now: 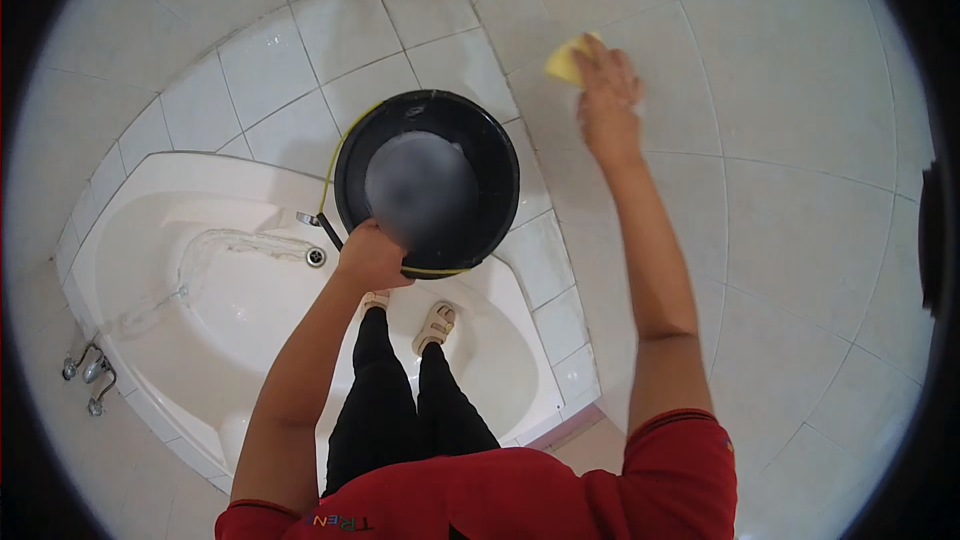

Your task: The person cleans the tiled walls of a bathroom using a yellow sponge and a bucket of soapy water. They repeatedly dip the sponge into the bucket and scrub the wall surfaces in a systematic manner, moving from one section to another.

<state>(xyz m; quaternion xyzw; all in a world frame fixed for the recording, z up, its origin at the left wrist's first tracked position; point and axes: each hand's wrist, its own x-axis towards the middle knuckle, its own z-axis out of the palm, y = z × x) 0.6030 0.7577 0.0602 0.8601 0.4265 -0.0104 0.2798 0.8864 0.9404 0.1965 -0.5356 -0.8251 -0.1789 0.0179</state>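
Observation:
My left hand (375, 258) is closed on the near rim of a black bucket (495, 170), where its yellow handle is attached. Inside the bucket lies greyish, soapy-looking water (415, 175), partly blurred. Out to the right, my right hand (608, 100) presses a yellow cloth (570, 60) against the tiled wall (650, 50). The fingers curl over the cloth, and part of it sticks out to their left.
I stand in sandals inside a white corner bathtub (250, 310). Its drain (316, 256) lies left of the bucket. A metal tap (95, 370) is fixed at the far left. White tiles (375, 90) form a ledge behind the tub.

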